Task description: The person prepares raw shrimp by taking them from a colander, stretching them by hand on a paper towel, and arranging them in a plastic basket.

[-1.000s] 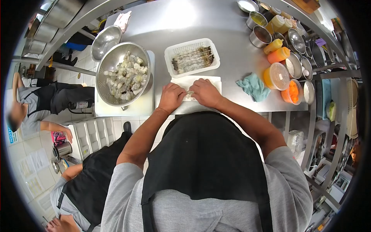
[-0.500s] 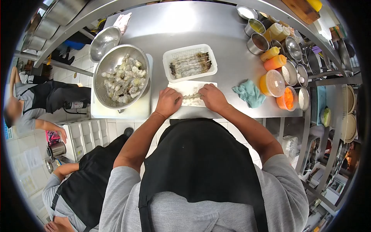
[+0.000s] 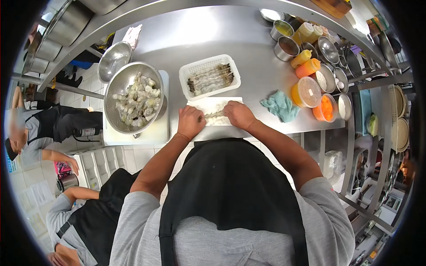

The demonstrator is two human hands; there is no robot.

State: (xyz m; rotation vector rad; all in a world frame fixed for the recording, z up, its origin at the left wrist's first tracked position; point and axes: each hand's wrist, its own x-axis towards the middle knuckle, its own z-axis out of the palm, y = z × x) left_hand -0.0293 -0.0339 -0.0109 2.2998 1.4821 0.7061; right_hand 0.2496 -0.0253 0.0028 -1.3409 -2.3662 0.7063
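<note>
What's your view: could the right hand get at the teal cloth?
Probably yes: bare tabletop lies between the right hand and the teal cloth, though that hand holds a shrimp.

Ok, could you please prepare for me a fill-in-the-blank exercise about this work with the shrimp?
1. The left hand and the right hand hold one ____ between them.
2. The full colander stands to the ____ of the white basket.
3. The crumpled cloth lies nearer to the ____ hand.
4. The squeeze bottle nearest the lidded tub is coloured ____.

Missing words: shrimp; left; right; orange.
</note>
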